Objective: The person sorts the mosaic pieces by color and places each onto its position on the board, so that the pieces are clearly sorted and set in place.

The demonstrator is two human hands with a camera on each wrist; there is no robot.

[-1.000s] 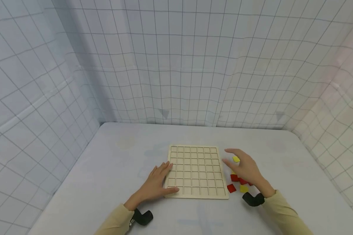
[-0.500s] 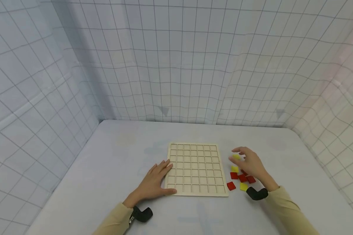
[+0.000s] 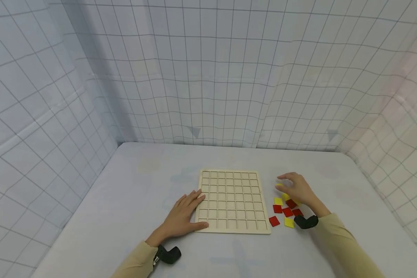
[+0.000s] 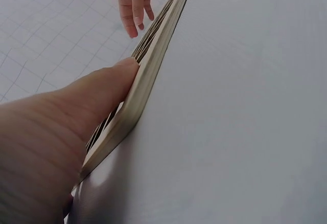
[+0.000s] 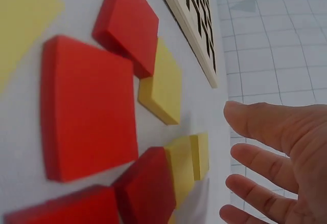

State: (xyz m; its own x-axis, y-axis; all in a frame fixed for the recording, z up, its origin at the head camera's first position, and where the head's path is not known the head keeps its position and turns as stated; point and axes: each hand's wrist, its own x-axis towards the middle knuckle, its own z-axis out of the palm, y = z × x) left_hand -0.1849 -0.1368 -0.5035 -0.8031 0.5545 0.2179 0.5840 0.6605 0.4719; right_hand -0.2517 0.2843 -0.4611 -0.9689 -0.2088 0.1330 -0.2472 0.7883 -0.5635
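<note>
I see the grid board (image 3: pixel 231 204), the left hand (image 3: pixel 180 218) spread across its left edge — thumb (image 4: pixel 100 87) on top. Right of the board the right hand (image 3: pixel 300 191) hangs, fingers parted, near red tiles (image 3: pixel 277 209) and yellow tiles (image 3: pixel 289 222) — only the right wrist view shows their thick sides.

Gridded white cloth (image 3: pixel 208 77) hangs behind and beside the white table (image 3: pixel 125 208).
</note>
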